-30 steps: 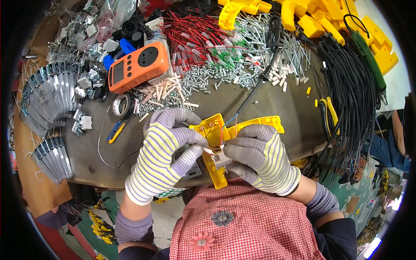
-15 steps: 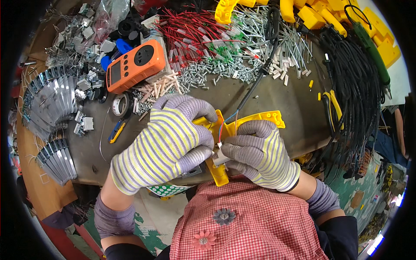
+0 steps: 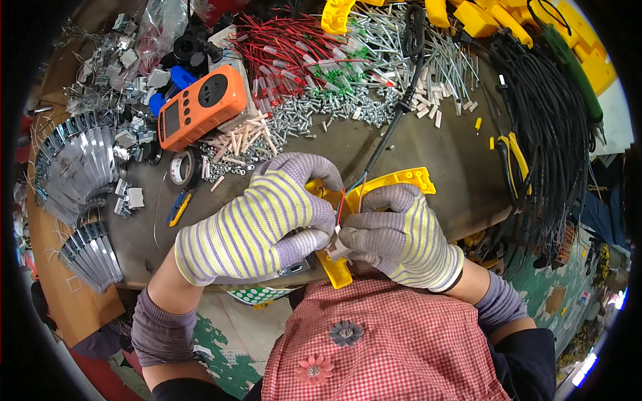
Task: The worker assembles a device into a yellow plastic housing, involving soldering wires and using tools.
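1. The left hand (image 3: 257, 224), in a striped knit glove, is curled over the near end of the yellow plastic housing (image 3: 394, 184), gripping it against the front edge of the workbench (image 3: 441, 144); the grasp looks firm, with the thumb pressed down at the middle.
2. The right hand (image 3: 398, 234) pinches the same housing from the other side; its fingertips close on a small pale part (image 3: 340, 250) where thin red and blue wires (image 3: 342, 204) enter the shell; what exactly sits under the fingers is hidden.
3. To do this well, I judge the left hand should keep the housing steady and flat while the right seats the small part squarely; the thin wires should stay out from under the thumbs so they are not nipped.
4. The black cable (image 3: 388, 130) runs from the housing up across the bench; some slack there would spare the joint from strain.
5. The housing lies between both hands, touching both, at the bench's near edge just above the person's checked apron (image 3: 394, 341); an orange meter (image 3: 200, 113) and loose screws (image 3: 321, 113) lie well apart, farther back.
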### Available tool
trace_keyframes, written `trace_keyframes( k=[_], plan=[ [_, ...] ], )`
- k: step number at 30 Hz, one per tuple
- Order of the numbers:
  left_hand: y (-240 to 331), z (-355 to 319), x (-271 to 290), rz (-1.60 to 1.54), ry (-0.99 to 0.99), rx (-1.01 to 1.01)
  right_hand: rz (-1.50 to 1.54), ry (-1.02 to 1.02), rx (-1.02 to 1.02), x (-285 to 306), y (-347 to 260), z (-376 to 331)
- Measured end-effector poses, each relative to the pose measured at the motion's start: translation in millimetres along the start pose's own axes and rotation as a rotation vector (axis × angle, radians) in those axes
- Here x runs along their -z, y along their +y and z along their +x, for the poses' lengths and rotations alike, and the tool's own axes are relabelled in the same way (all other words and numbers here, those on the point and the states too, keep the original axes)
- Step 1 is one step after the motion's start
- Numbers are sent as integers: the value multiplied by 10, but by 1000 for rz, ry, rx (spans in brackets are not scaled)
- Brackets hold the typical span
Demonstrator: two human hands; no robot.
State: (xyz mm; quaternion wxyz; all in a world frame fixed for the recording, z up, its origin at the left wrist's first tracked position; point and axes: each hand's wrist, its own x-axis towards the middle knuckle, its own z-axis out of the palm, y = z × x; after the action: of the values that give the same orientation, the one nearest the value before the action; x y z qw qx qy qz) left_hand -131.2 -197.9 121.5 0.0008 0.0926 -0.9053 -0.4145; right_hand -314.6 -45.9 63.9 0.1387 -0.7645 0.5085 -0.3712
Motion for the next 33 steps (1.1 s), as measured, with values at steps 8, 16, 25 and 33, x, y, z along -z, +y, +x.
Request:
trace_keyframes(
  k=[8, 16, 25, 33],
  plan=[
    [-77, -26, 18, 186, 74, -4, 40, 28, -6, -2, -7, 21],
    [75, 4, -205, 358, 155, -48, 75, 94, -23, 0, -4, 12],
    [155, -15, -368, 557, 321, -90, 160, 165, -24, 4, 3, 39],
    [96, -395, -358, 345, 705, 47, 238, -48, -97, 305, -66, 108]
  ],
)
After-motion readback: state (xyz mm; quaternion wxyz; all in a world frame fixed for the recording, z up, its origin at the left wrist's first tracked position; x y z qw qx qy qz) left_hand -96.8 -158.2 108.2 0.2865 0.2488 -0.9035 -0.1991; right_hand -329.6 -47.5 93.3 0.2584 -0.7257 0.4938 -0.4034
